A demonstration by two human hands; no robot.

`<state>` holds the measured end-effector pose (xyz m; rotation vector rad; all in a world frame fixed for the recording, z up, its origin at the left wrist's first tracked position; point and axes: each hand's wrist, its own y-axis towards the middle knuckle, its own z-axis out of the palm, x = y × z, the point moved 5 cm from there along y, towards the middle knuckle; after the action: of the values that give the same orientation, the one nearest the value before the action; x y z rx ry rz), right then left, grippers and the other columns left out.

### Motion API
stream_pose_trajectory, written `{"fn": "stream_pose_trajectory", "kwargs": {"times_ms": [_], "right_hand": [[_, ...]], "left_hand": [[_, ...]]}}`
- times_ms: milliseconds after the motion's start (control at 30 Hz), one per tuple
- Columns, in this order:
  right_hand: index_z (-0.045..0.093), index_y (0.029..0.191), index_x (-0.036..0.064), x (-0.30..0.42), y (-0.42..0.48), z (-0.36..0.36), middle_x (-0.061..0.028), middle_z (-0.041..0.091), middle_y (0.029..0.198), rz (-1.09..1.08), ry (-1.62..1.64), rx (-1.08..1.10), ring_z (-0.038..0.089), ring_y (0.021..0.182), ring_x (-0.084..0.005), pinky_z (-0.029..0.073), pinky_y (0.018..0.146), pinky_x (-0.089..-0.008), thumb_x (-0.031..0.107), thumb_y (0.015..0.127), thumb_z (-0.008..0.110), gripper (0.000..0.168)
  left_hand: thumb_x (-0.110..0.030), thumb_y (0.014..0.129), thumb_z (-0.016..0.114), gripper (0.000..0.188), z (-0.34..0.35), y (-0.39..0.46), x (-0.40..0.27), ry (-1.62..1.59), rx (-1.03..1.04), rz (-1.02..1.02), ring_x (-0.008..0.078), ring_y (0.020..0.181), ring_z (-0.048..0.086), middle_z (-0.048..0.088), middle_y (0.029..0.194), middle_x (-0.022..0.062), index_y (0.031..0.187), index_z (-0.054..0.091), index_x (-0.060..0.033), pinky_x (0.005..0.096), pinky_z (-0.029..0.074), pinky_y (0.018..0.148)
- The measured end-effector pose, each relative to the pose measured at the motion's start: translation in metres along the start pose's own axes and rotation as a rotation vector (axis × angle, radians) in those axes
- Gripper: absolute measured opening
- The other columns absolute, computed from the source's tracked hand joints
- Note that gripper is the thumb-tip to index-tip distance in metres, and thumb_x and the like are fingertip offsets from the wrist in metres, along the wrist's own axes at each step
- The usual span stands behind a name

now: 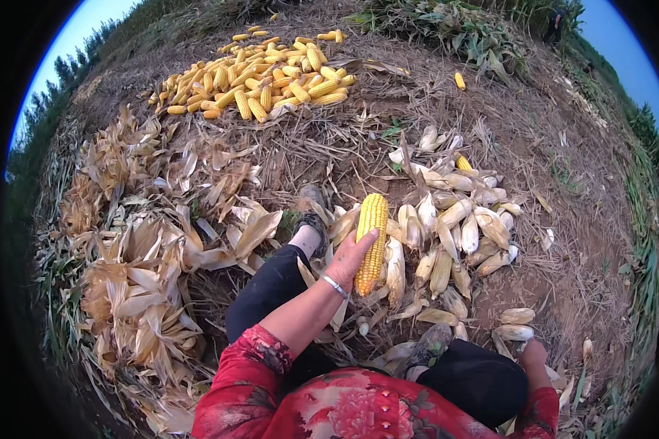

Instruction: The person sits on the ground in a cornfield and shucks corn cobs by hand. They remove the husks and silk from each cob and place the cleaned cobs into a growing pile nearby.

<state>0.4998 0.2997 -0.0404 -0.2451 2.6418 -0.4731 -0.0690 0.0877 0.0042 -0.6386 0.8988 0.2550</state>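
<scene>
My left hand (352,259), with a silver bangle at its wrist, grips a husked yellow ear of corn (372,241) held upright in front of me. My right hand (532,354) is low at the right beside my knee, touching or close to an unhusked ear of corn (514,332); its fingers are partly hidden. Ahead and to the right lies a heap of ears in dry, pale husks (456,211), one with yellow kernels showing. A large pile of bare yellow ears (263,77) rests on the ground farther off.
Loose dry husks (143,296) are heaped at my left. My shoes (313,211) stand among husks and straw. A lone yellow ear (459,81) lies at the upper right, near cut green corn stalks (461,33). A person (554,24) stands far off at the upper right.
</scene>
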Motion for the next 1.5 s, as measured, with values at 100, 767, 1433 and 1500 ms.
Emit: {"fn": "stream_pose_trajectory", "kwargs": {"times_ms": [100,767,1433,1500], "right_hand": [[0.061,0.099,0.003,-0.197,-0.049,0.004,-0.0197,0.067,0.093,0.387,-0.071,-0.131,0.066,0.089,-0.0345,0.054,0.074,-0.0441,0.011,0.085,0.056,0.017],[0.057,0.112,0.004,0.122,0.011,-0.113,-0.0181,0.066,0.102,-0.651,0.279,-0.094,0.063,0.095,-0.0341,0.050,0.082,-0.0420,0.022,0.087,0.058,0.030],[0.060,0.113,-0.004,0.447,0.092,-0.007,-0.0152,0.066,0.100,-0.470,0.808,0.451,0.063,0.090,-0.0245,0.049,0.079,-0.0366,0.038,0.074,0.071,0.058],[0.062,0.115,-0.001,0.426,0.072,-0.062,-0.0118,0.066,0.100,-0.595,0.763,0.585,0.061,0.089,-0.0205,0.048,0.080,-0.0348,0.035,0.074,0.072,0.055]], "left_hand": [[-0.033,0.095,0.052,0.037,-0.032,0.044,-0.102,-0.402,-0.089,0.393,0.0173,0.090,0.059,0.058,0.101,0.0066,0.118,0.047,-0.0049,0.0330,0.050,0.079],[-0.028,0.094,0.054,0.032,-0.058,-0.014,-0.023,0.323,-0.122,0.054,0.0133,0.084,0.066,0.067,0.097,0.0055,0.113,0.059,-0.0030,0.0244,0.053,0.071],[-0.024,0.094,0.052,0.025,-0.026,-0.012,0.016,0.383,0.059,0.064,0.0102,0.075,0.059,0.062,0.088,0.0036,0.106,0.057,-0.0024,0.0244,0.049,0.067],[-0.025,0.092,0.053,0.026,-0.024,-0.015,0.008,0.537,0.033,0.180,0.0161,0.075,0.061,0.064,0.087,0.0068,0.105,0.057,-0.0024,0.0287,0.050,0.068]]}}
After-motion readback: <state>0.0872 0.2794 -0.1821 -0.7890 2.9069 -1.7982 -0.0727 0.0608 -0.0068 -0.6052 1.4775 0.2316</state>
